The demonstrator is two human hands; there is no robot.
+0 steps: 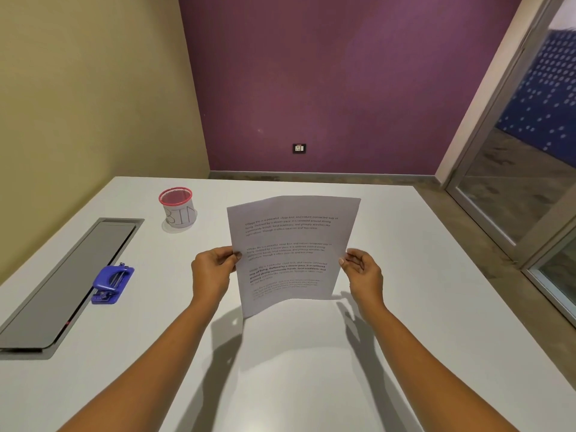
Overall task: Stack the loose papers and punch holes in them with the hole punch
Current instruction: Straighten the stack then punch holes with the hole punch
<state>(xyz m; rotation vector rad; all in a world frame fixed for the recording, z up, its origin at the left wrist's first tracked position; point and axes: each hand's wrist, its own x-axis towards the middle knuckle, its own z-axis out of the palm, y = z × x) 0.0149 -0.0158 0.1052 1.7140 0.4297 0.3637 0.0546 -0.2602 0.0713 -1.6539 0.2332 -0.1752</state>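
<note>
Head view: papers (293,251) upright over bare white table (405,275), side edges pinched by left hand (212,269) and right hand (363,271).

Red-rimmed cup (177,208); perhaps labelled "BIN".

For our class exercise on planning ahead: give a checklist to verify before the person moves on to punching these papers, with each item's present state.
1. Papers held at both side edges by left hand and right hand: ok.
2. Sheet edges squared up: cannot tell.
3. Papers lifted off the white desk: ok.
4. Blue hole punch within reach, on the desk to the left: ok.
5. Papers inserted in the punch: not ok, still apart.
6. A hand free to press the punch: not ok.
</note>
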